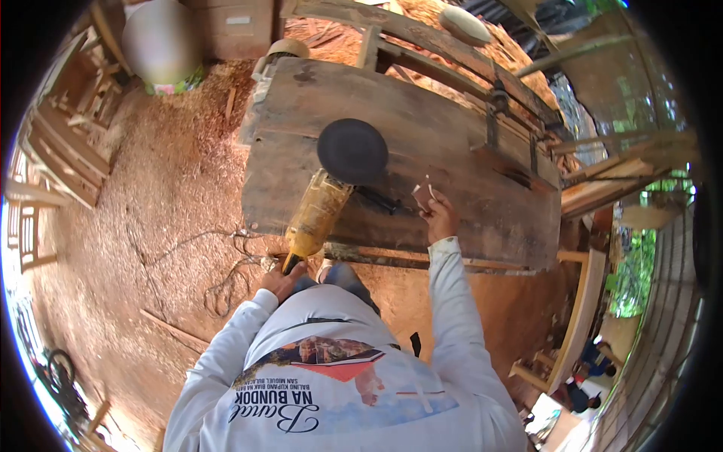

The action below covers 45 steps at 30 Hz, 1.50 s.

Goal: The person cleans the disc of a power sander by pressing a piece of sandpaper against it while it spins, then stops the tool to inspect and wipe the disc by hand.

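Note:
A yellow power tool (318, 212) with a round black disc (352, 151) lies across the near edge of a dark wooden workbench (301, 102), disc side up. My left hand (283, 281) is wrapped round the tool's rear handle, close to my body. A black side handle (376, 200) sticks out to the right of the disc. Above the bench, right of that handle, my right hand (439, 216) pinches a small brown piece of sheet (424, 194) with a pale edge.
Clamps (493, 113) stand at the bench's back right. Cables (226, 282) lie on the dusty floor at the bench's near left. Wooden frames (68, 151) line the left side. People (591, 377) are far off at the lower right.

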Motion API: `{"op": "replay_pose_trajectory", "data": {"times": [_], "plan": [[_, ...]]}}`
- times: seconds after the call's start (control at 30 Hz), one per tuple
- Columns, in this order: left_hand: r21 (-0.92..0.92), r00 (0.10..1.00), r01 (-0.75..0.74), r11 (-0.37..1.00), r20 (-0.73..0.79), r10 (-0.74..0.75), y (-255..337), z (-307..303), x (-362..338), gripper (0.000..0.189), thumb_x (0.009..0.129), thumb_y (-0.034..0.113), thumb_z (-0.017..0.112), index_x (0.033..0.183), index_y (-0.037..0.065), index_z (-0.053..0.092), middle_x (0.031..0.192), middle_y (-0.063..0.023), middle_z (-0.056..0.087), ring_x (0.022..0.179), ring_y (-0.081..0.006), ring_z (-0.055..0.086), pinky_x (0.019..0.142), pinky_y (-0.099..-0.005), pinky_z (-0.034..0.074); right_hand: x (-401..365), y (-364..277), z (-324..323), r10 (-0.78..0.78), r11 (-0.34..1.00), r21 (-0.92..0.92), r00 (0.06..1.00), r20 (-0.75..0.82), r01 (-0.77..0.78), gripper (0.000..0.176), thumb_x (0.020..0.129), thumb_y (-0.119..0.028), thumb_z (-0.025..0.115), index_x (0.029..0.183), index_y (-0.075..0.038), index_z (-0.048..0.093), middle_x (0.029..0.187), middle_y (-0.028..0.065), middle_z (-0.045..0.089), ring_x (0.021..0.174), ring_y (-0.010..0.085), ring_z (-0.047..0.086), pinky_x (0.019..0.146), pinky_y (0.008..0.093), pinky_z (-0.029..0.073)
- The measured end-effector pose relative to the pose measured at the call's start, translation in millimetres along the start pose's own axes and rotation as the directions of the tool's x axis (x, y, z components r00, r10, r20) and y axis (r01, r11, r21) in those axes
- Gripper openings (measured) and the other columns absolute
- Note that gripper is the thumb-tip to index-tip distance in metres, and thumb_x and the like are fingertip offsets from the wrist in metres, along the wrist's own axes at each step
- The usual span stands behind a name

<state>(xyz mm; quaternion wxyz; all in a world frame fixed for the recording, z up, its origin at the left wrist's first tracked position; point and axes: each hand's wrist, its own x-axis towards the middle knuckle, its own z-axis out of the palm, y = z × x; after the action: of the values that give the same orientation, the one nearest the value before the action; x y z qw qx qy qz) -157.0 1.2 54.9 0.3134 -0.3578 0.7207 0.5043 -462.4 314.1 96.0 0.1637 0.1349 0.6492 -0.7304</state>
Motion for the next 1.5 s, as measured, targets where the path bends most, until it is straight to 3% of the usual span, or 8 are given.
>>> {"op": "replay_pose_trajectory", "data": {"times": [0.27, 0.57, 0.87, 0.97, 1.17, 1.37, 1.47, 1.5], "plan": [[0.006, 0.997, 0.015, 1.000, -0.070, -0.015, -21.1, 11.0, 19.5, 0.085, 0.083, 0.076, 0.058, 0.120, 0.001, 0.069, 0.100, -0.0270, 0.073, 0.100, -0.0417, 0.069, 0.087, -0.0459, 0.053, -13.1, -2.1, 10.8, 0.079, 0.953, 0.272, 0.975, 0.206, -0.134, 0.030, 0.093, -0.008, 0.060, 0.123, -0.007, 0.059, 0.106, 0.0076, 0.067, 0.093, 0.0216, 0.066, 0.078, 0.0342, 0.052], [-0.066, 0.991, 0.039, 0.997, -0.124, -0.047, 4.5, 8.5, -1.2, 0.084, 0.087, 0.078, 0.052, 0.109, -0.001, 0.072, 0.075, -0.0182, 0.069, 0.067, -0.0272, 0.069, 0.064, -0.0409, 0.053, -1.4, -20.8, 10.0, 0.132, 0.961, 0.189, 0.937, 0.324, -0.201, 0.024, 0.094, -0.013, 0.058, 0.117, -0.005, 0.058, 0.102, 0.0097, 0.066, 0.090, 0.0241, 0.068, 0.076, 0.0412, 0.060], [-0.159, 0.982, 0.161, 0.974, -0.070, -0.174, 13.3, 5.6, -5.5, 0.078, 0.089, 0.075, 0.055, 0.093, -0.001, 0.065, 0.063, -0.0097, 0.060, 0.050, -0.0210, 0.061, 0.047, -0.0360, 0.049, 19.4, -57.7, 17.5, 0.139, 0.990, -0.067, 0.919, 0.369, -0.123, 0.020, 0.098, -0.023, 0.063, 0.110, -0.007, 0.061, 0.089, 0.0047, 0.067, 0.066, 0.0158, 0.065, 0.056, 0.0300, 0.056], [-0.145, 0.981, 0.167, 0.975, -0.077, -0.179, 17.7, 6.7, -7.9, 0.077, 0.089, 0.075, 0.056, 0.096, -0.001, 0.065, 0.065, -0.0093, 0.060, 0.050, -0.0208, 0.061, 0.047, -0.0364, 0.050, 42.9, -44.9, 6.2, 0.130, 0.986, -0.150, 0.913, 0.387, -0.077, 0.020, 0.097, -0.022, 0.066, 0.109, -0.008, 0.061, 0.089, 0.0037, 0.068, 0.064, 0.0121, 0.063, 0.054, 0.0257, 0.051], [-0.142, 0.974, 0.180, 0.973, -0.110, -0.196, 8.8, 15.3, -3.3, 0.080, 0.087, 0.079, 0.055, 0.098, 0.000, 0.067, 0.065, -0.0085, 0.060, 0.053, -0.0196, 0.062, 0.049, -0.0362, 0.051, 67.8, -26.0, -1.3, -0.130, 0.915, -0.329, 0.943, 0.307, 0.233, 0.017, 0.096, -0.018, 0.066, 0.107, -0.006, 0.066, 0.086, 0.0023, 0.067, 0.062, 0.0092, 0.058, 0.055, 0.0224, 0.047], [-0.156, 0.971, 0.201, 0.967, -0.098, -0.217, 23.3, 13.9, -13.7, 0.082, 0.086, 0.080, 0.055, 0.094, 0.000, 0.068, 0.064, -0.0084, 0.060, 0.053, -0.0198, 0.062, 0.049, -0.0354, 0.051, 49.2, -71.8, 17.1, 0.005, 0.919, -0.377, 0.952, 0.306, 0.116, 0.020, 0.095, -0.017, 0.065, 0.112, -0.006, 0.067, 0.086, 0.0027, 0.068, 0.069, 0.0090, 0.066, 0.057, 0.0283, 0.052], [-0.158, 0.972, 0.197, 0.968, -0.100, -0.214, 18.9, 15.5, -11.1, 0.084, 0.086, 0.081, 0.054, 0.095, -0.001, 0.069, 0.063, -0.0086, 0.060, 0.051, -0.0202, 0.061, 0.048, -0.0353, 0.051, 54.9, -75.2, 25.9, -0.111, 0.796, -0.531, 0.932, 0.345, 0.291, 0.020, 0.094, -0.015, 0.066, 0.113, -0.008, 0.067, 0.085, 0.0072, 0.071, 0.067, 0.0171, 0.071, 0.059, 0.0343, 0.055], [-0.144, 0.971, 0.193, 0.970, -0.114, -0.210, 15.0, 17.9, -7.6, 0.084, 0.086, 0.081, 0.053, 0.096, -0.001, 0.069, 0.062, -0.0087, 0.060, 0.051, -0.0204, 0.062, 0.048, -0.0356, 0.051, 59.0, -74.8, 30.9, -0.298, 0.666, -0.565, 0.868, 0.396, 0.487, 0.019, 0.093, -0.013, 0.067, 0.111, -0.008, 0.068, 0.087, 0.0089, 0.072, 0.069, 0.0213, 0.071, 0.060, 0.0360, 0.056]]}}
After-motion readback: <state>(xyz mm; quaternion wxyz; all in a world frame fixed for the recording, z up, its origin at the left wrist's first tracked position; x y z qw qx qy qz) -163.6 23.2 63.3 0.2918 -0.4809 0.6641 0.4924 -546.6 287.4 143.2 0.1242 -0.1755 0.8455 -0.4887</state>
